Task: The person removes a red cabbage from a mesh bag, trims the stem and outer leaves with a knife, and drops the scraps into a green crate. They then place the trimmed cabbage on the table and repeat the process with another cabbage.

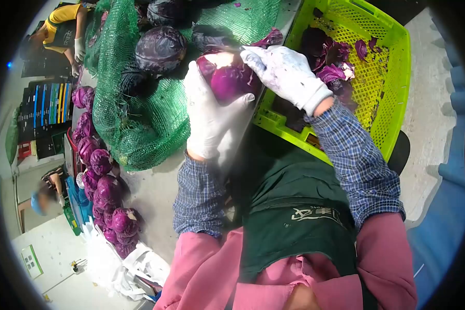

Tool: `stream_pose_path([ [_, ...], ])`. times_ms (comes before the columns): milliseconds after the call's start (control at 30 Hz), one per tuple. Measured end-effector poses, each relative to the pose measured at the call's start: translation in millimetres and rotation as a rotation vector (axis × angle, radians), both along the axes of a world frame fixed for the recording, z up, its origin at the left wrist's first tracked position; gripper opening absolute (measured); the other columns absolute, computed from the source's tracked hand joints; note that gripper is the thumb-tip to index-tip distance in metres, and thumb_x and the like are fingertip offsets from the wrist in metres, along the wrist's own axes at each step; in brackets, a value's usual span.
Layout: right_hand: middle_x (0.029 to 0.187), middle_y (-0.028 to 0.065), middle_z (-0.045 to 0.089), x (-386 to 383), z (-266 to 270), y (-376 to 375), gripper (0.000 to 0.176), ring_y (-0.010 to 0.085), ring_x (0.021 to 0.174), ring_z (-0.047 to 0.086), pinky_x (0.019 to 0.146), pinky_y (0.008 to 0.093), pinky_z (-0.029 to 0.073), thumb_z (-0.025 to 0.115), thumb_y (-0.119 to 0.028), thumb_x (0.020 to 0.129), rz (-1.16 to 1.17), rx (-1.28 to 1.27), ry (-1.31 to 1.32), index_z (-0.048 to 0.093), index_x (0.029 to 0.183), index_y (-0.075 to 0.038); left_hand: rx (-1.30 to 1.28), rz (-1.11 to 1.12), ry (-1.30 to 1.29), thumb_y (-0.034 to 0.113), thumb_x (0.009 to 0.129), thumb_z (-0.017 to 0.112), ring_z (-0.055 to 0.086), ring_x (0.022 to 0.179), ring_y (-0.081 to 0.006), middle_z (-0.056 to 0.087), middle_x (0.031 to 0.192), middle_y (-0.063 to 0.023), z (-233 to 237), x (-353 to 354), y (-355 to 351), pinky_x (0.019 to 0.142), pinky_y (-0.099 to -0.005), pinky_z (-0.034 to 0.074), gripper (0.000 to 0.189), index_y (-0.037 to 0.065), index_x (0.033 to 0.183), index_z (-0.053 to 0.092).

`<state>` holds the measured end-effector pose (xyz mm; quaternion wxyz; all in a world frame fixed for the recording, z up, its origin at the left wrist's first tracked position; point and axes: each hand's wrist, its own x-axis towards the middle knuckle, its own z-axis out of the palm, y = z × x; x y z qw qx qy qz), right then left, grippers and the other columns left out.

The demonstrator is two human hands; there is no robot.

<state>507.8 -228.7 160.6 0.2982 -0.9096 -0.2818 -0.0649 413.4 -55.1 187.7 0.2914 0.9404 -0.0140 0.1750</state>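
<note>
Cupping 1 purple cabbage (227, 80) in the white-gloved left hand (207, 116), with the white-gloved right hand (287, 72) curled over its top. Just behind, 1 green mesh sack (139, 124) bulging with darker cabbages. To the right, 1 lime-green crate (395, 67) strewn with torn purple leaves (336, 62). Far left, a row of trimmed cabbages (101, 181). Beyond, 2 other people: 1 in yellow (62, 28), 1 in a blue cap (39, 201).

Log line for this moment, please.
left hand: cradles red cabbage | right hand: fingers on its top | green crate: holds purple leaf scraps | green netting: dark cabbages
</note>
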Motion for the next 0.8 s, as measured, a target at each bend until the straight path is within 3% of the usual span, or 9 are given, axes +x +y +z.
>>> stream_pose_path([
  [100, 0.083, 0.0140, 0.071, 36.7, -10.0, -2.4, 0.045, 0.0321, 0.085, 0.070, 0.079, 0.0417, 0.054, 0.042, -0.044, 0.104, -0.061, -0.128, 0.272, 0.070, 0.104, -0.008, 0.132, 0.018, -0.011, 0.029, 0.058, 0.096, 0.043, 0.132, -0.0382, 0.041, 0.138, -0.0254, -3.7, -11.1, -4.1, 0.112, -0.0444, 0.038, 0.119, -0.005, 0.148, 0.026],
  [133, 0.068, 0.0103, 0.067, 41.2, -4.8, -11.8, 0.049, 0.0256, 0.067, 0.068, 0.065, 0.0368, 0.054, 0.043, -0.046, 0.104, -0.076, -0.064, 0.353, 0.069, 0.094, -0.007, 0.128, -0.005, -0.051, 0.029, 0.057, 0.097, 0.043, 0.132, -0.0385, 0.041, 0.139, -0.0253, -8.3, -21.2, -1.4, 0.112, -0.0448, 0.038, 0.120, -0.004, 0.149, 0.025],
  [233, 0.071, 0.0098, 0.069, 20.9, 6.0, -14.9, 0.060, 0.0255, 0.065, 0.067, 0.070, 0.0407, 0.054, 0.034, -0.057, 0.104, 0.023, 0.255, 0.725, 0.073, 0.102, -0.011, 0.041, 0.015, -0.050, 0.030, 0.055, 0.097, 0.044, 0.130, -0.0395, 0.041, 0.140, -0.0253, -18.1, -31.3, 5.6, 0.112, -0.0457, 0.038, 0.125, -0.003, 0.150, 0.023],
  [267, 0.066, 0.0065, 0.067, 7.4, 13.7, -12.3, 0.060, 0.0183, 0.059, 0.066, 0.066, 0.0360, 0.053, 0.039, -0.064, 0.100, 0.025, 0.363, 0.771, 0.072, 0.108, -0.014, 0.004, 0.049, -0.001, 0.031, 0.054, 0.098, 0.045, 0.130, -0.0395, 0.040, 0.141, -0.0253, -14.4, -32.9, 3.0, 0.112, -0.0454, 0.039, 0.126, -0.003, 0.150, 0.023],
  [467, 0.070, 0.0048, 0.068, 2.3, -12.2, 22.3, 0.051, 0.0149, 0.059, 0.065, 0.063, 0.0286, 0.053, 0.055, -0.059, 0.093, -0.129, 0.320, 0.407, 0.072, 0.109, -0.013, -0.026, 0.039, -0.047, 0.025, 0.053, 0.099, 0.043, 0.135, -0.0349, 0.039, 0.145, -0.0220, -22.1, -43.1, 17.9, 0.113, -0.0429, 0.038, 0.130, 0.004, 0.155, 0.021],
  [500, 0.068, 0.0057, 0.066, 0.2, -11.1, 18.8, 0.041, 0.0147, 0.057, 0.064, 0.059, 0.0301, 0.053, 0.062, -0.048, 0.092, -0.156, 0.595, 0.701, 0.073, 0.101, -0.009, -0.049, 0.009, -0.066, 0.023, 0.053, 0.099, 0.043, 0.135, -0.0338, 0.039, 0.145, -0.0210, -25.9, -43.8, 22.8, 0.114, -0.0426, 0.038, 0.130, 0.004, 0.155, 0.021],
  [633, 0.062, 0.0026, 0.060, 29.9, -65.9, -39.8, 0.034, 0.0099, 0.051, 0.056, 0.046, 0.0268, 0.045, 0.066, -0.036, 0.095, -0.344, 1.260, 0.773, 0.070, 0.104, -0.004, -0.380, 0.003, -0.056, 0.018, 0.053, 0.098, 0.046, 0.130, -0.0287, 0.040, 0.144, -0.0176, -31.1, -48.7, 25.1, 0.114, -0.0411, 0.038, 0.125, 0.006, 0.153, 0.023],
  [733, 0.066, 0.0009, 0.061, -22.3, -11.0, -51.0, 0.044, 0.0080, 0.049, 0.054, 0.043, 0.0243, 0.041, 0.066, -0.044, 0.095, -0.280, 0.782, 0.596, 0.065, 0.117, -0.005, -0.551, 0.042, -0.055, 0.021, 0.054, 0.098, 0.047, 0.129, -0.0298, 0.042, 0.141, -0.0195, -22.7, -45.0, 10.8, 0.111, -0.0407, 0.041, 0.123, 0.003, 0.151, 0.025],
  [800, 0.077, 0.0083, 0.066, -55.8, -6.3, -30.3, 0.048, 0.0204, 0.067, 0.062, 0.062, 0.0325, 0.050, 0.066, -0.047, 0.093, -0.094, 0.615, 0.454, 0.064, 0.117, -0.006, -0.220, 0.066, -0.109, 0.023, 0.054, 0.098, 0.049, 0.128, -0.0320, 0.043, 0.139, -0.0206, -18.3, -42.3, 3.1, 0.110, -0.0416, 0.042, 0.123, 0.001, 0.151, 0.025],
])
